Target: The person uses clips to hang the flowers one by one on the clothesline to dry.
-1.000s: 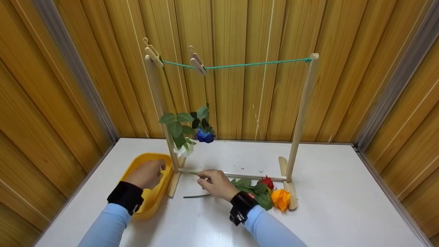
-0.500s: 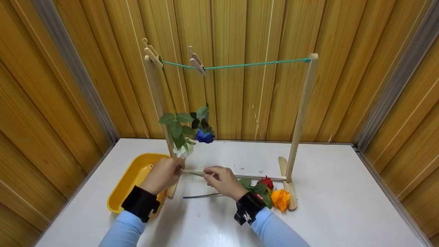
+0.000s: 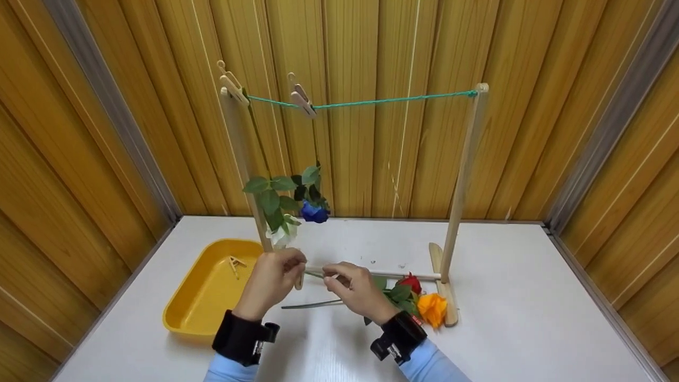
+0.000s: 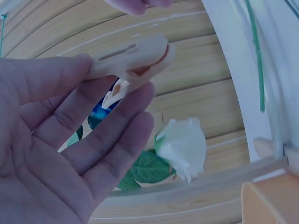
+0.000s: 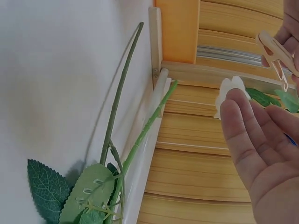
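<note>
Yellow plastic tray [image 3: 199, 297] sitting beside the wooden frame's [image 3: 463, 185] left post, probably keeping a spare peg [image 3: 235, 267] handy. Left hand [image 3: 273, 278] pinching a smooth, pale clothespin [image 4: 135, 55] near that post, seemingly leaving its mouth free. Ruffled white rose [image 3: 281, 233] and blue rose [image 3: 314, 211] hanging head-down inside the frame, pegged by their stems. Right hand [image 3: 363, 289] extending relaxed fingers, apparently holding nothing, near a knobbly stem [image 5: 145, 130] by the frame's crossbar. Red rose [image 3: 409, 283] and orange rose [image 3: 432, 310] lying by its right foot.

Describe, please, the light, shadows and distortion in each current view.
Head view: soft glare on the white table, faint shadow beside the yellow tray; left wrist view: bluish tint over the left hand, wall planks look curved; right wrist view: the dark green stem casts a thin, soft shadow.
</note>
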A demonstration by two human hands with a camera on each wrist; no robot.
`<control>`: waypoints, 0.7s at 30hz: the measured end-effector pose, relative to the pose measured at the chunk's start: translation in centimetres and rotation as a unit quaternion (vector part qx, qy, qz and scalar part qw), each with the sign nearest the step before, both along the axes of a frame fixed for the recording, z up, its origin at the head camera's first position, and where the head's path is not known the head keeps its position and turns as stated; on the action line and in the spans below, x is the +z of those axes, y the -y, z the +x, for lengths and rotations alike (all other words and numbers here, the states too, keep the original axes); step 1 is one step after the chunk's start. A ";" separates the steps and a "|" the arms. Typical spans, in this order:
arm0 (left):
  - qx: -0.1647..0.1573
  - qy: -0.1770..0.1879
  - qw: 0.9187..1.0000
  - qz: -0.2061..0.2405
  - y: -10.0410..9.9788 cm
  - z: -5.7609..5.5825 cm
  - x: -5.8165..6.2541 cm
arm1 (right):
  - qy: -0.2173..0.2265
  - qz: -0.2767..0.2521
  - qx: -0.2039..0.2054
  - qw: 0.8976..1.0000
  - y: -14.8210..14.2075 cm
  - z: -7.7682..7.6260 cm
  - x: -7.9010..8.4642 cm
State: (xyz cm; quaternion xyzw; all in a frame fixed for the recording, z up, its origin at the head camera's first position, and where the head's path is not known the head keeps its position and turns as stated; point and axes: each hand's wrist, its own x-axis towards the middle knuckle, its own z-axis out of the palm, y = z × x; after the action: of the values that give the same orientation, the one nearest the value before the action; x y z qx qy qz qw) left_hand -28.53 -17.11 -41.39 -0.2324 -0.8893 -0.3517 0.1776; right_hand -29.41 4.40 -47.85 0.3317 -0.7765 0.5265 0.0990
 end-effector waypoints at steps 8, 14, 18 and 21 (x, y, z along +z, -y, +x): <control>-0.010 -0.048 0.998 0.032 -1.8 1.3 -1.6 | 0.029 -0.015 -0.022 0.999 -1.1 1.2 -0.7; -0.035 -0.057 0.995 0.077 -3.1 2.0 -2.4 | 0.043 -0.031 -0.019 0.998 -1.7 1.8 -1.4; -0.044 -0.055 0.992 0.108 -3.8 2.1 -3.1 | 0.059 -0.033 -0.012 0.998 -2.0 2.2 -1.6; -0.040 -0.038 0.991 0.119 -4.3 2.3 -3.8 | 0.072 -0.035 -0.005 0.997 -2.1 2.5 -1.7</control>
State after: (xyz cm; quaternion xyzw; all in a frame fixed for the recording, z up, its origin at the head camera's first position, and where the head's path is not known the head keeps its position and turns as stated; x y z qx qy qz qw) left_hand -26.21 -12.81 -45.17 -0.2585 -0.8236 -0.4525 0.2237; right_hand -26.90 6.51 -49.57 0.2850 -0.7644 0.5755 0.0573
